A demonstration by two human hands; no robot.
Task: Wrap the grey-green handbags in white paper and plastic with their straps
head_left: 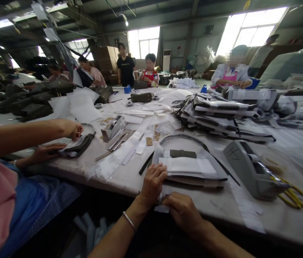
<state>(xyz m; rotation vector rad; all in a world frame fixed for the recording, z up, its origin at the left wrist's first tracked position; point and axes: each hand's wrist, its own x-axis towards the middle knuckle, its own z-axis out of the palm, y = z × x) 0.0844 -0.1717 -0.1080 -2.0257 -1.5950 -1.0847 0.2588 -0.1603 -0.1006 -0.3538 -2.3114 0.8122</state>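
My left hand lies on the near left corner of a flat bag wrapped in white paper, fingers curled and pressing the paper down. My right hand is at the table's front edge, fingers closed on the paper's lower edge. A dark green tab and a curved dark strap show on top of the bag. A bracelet sits on my left wrist.
A grey tape dispenser and yellow-handled scissors lie to the right. A second dispenser and paper strips sit in the middle. A co-worker's hands wrap a dark bag at left. Wrapped bags pile up beyond; other people stand at the far side.
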